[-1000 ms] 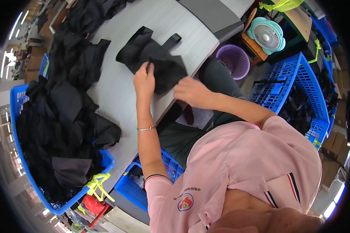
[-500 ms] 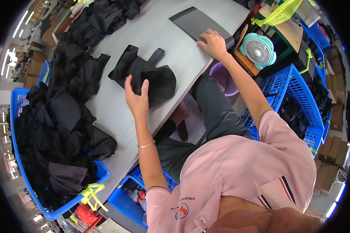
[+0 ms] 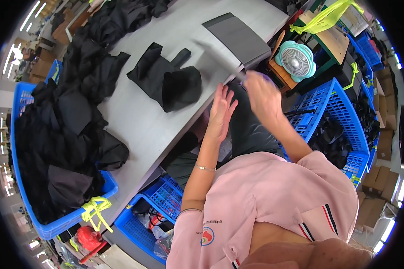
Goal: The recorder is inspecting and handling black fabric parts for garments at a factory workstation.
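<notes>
My right hand is closed on the end of a thin grey sheet, which juts out over the table edge, smeared by motion. It resembles the dark grey stack of flat panels lying just beyond. My left hand is held in front of the table edge with its fingers stretched out and nothing in them. On the table to its left rests a black sewn fabric piece with a short strap, touched by neither hand.
A blue basket heaped with black fabric pieces stands at the left of the pale table. A turquoise fan is at the right. Other blue baskets flank me, one of them below the table.
My right hand has drawn back from the panel stack toward me with a grey sheet. My left hand has left the black fabric piece and moved right, past the table edge.
</notes>
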